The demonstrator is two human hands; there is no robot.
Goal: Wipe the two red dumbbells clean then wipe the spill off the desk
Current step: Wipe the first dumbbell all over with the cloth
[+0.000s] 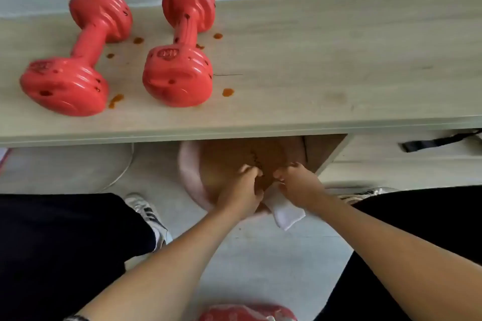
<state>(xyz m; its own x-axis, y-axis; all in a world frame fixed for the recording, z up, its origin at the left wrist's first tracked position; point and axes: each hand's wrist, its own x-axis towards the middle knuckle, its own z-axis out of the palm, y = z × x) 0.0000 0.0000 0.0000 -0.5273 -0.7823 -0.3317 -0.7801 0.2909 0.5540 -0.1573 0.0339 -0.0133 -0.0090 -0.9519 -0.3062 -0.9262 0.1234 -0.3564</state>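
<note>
dumbbells: two red ones on the desk [313, 60], lying side by side at the left, untouched. left dumbbell [75, 52] angled, right dumbbell [182, 41] pointing roughly straight away from the camera. dark spots on both.
spill: orange-brown drops [228, 92] on the desktop around and between the dumbbells, one smear [115, 100] by the near head of the left one.
writing: raised marking on the near head of each dumbbell, too blurred to read.
basin: pink basin [190, 177] on the floor, partly under the desk edge, holds murky brown water.
cloth: white cloth [287, 212], one end draped over the basin's near rim, other end under the hands.
left hand: [241, 193] over the basin, fingers curled down onto the cloth at the water.
right hand: [297, 181] just beside it, fingers curled, gripping the cloth.
grip vs task things: both hands below desk level, well apart from dumbbells and spill.
around: dark trousers and striped sneaker [147, 212] left, red patterned item [245, 313] at bottom edge.
</note>
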